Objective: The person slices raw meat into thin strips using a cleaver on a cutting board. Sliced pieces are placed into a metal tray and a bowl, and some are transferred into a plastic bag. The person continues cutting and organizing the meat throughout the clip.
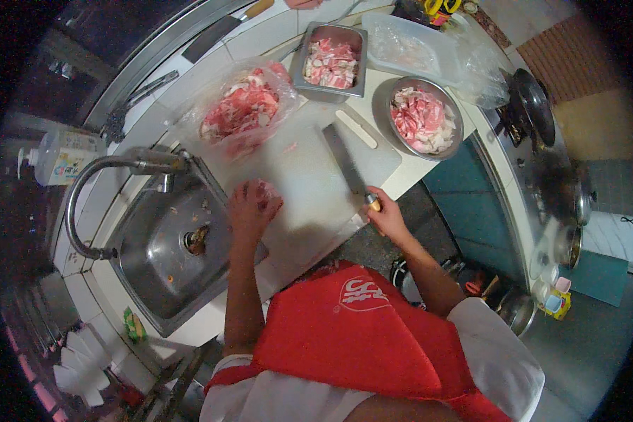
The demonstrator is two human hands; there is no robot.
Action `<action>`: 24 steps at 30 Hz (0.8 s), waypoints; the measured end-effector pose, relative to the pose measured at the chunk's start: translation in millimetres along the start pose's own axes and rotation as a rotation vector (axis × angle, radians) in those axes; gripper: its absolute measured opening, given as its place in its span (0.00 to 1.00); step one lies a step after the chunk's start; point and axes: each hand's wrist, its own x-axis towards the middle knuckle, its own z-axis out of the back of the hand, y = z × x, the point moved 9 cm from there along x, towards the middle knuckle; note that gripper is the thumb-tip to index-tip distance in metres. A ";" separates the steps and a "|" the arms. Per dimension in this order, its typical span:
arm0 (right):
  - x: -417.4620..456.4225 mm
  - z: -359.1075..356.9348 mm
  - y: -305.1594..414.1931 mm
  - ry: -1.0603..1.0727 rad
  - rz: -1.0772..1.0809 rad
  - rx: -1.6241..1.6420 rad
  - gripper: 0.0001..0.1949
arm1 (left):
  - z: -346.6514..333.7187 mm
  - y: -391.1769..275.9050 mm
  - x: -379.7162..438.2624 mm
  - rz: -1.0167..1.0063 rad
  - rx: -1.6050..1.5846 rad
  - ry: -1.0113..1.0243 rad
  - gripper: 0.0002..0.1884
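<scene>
My right hand (385, 213) grips the wooden handle of a kitchen knife (344, 158), whose wide blade lies over the right part of a white cutting board (311, 184). At the board's left side, beside the sink, my left hand (254, 208) has its fingers on a piece of raw meat (269, 196). Beyond it, a clear plastic bag (190, 113) holds more raw red meat (245, 105). Cut meat (331, 66) fills part of a rectangular steel pan (363, 58) at the back. More sliced meat (419, 118) sits in a round steel bowl (459, 129) to the right.
A steel sink (163, 227) with a curved faucet (74, 205) adjoins the board on the left. Behind the pan and bowl stands a translucent plastic tub (372, 26) with plastic film. A cleaver (211, 39) lies at the back edge. A black wok (533, 108) stands on the right.
</scene>
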 end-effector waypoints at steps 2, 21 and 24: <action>14.2 -3.2 23.8 0.021 0.029 0.329 0.15 | 17.0 -3.9 20.5 0.099 -0.173 -0.082 0.23; 52.5 -98.3 22.5 0.477 -0.182 0.485 0.11 | -90.1 -63.6 63.1 0.282 -0.196 -0.122 0.40; 38.8 -87.6 46.6 0.466 -0.176 0.523 0.09 | -32.9 -91.7 68.1 0.075 -0.043 -0.153 0.39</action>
